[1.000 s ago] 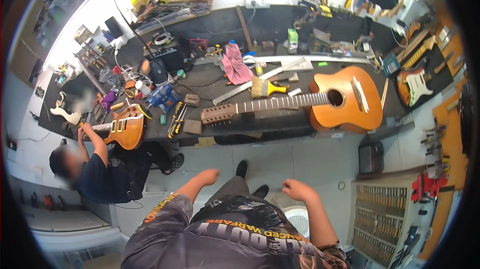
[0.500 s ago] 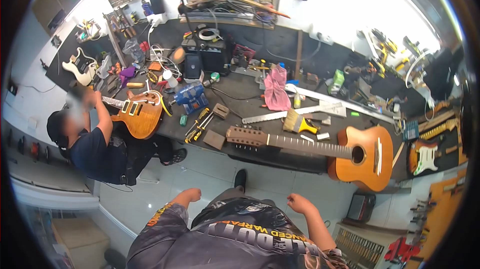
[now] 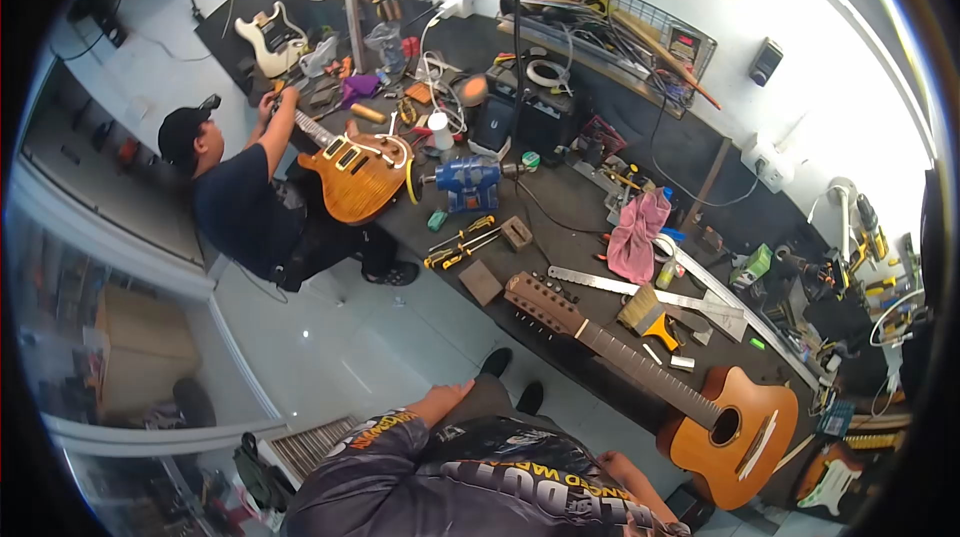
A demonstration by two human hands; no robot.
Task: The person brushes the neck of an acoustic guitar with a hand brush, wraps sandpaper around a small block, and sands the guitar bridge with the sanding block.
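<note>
Along the near edge of the bench (image 3: 580, 197) lies the acoustic guitar (image 3: 650, 373), headstock by a brown block (image 3: 481, 283). View's just swung left, so probably no hands-on work. Left hand (image 3: 450, 399) by the thigh (image 3: 487, 396) looks empty, right hand (image 3: 613, 463) half hidden by the shirt (image 3: 480, 467); can't tell how open either is.

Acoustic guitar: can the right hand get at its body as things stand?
Probably yes, perhaps with a lean: the acoustic guitar lies at the front of the bench, and nothing visible blocks the right hand.
</note>
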